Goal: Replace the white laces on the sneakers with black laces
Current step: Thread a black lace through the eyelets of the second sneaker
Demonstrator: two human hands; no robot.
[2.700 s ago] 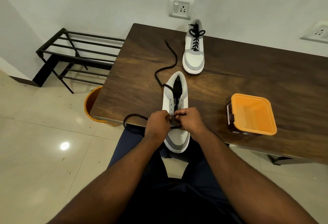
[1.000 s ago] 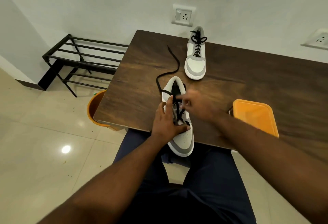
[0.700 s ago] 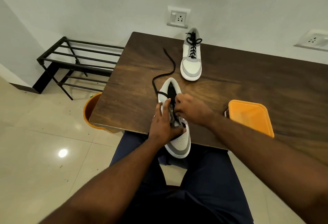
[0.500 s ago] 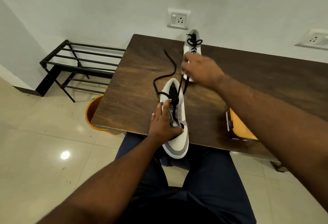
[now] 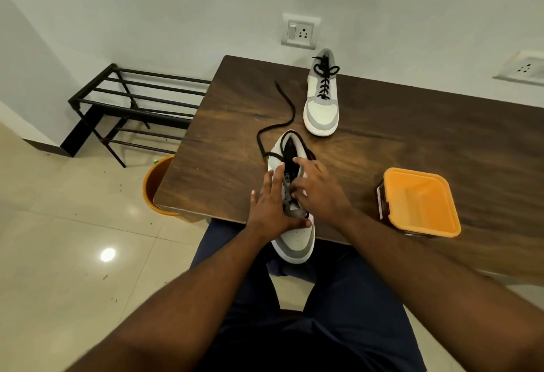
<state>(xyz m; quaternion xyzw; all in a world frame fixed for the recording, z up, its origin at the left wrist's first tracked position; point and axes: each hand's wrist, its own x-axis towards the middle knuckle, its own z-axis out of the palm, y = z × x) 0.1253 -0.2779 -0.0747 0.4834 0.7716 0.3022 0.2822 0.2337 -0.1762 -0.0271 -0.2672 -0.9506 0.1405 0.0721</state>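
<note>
A white and grey sneaker (image 5: pixel 295 239) lies on the table's near edge with its toe hanging over my lap. My left hand (image 5: pixel 272 206) holds it, fingers along its left side and thumb across the toe box. My right hand (image 5: pixel 319 192) is on the tongue, fingers curled at the eyelets and pinching the black lace. The lace's loose end (image 5: pixel 290 112) snakes away over the table to the left. A second sneaker (image 5: pixel 322 106), laced in black with a bow, stands at the far edge.
The dark wooden table (image 5: pixel 229 171) stands against a white wall with a socket plate (image 5: pixel 300 31). An orange-lidded tub (image 5: pixel 421 201) sits at the right near edge. On the floor to the left are an orange bucket (image 5: pixel 156 183) and a black metal rack (image 5: pixel 141 106).
My right hand drew the lace up and away toward the far sneaker, then came back down to the eyelets. My left hand stayed on the near sneaker.
</note>
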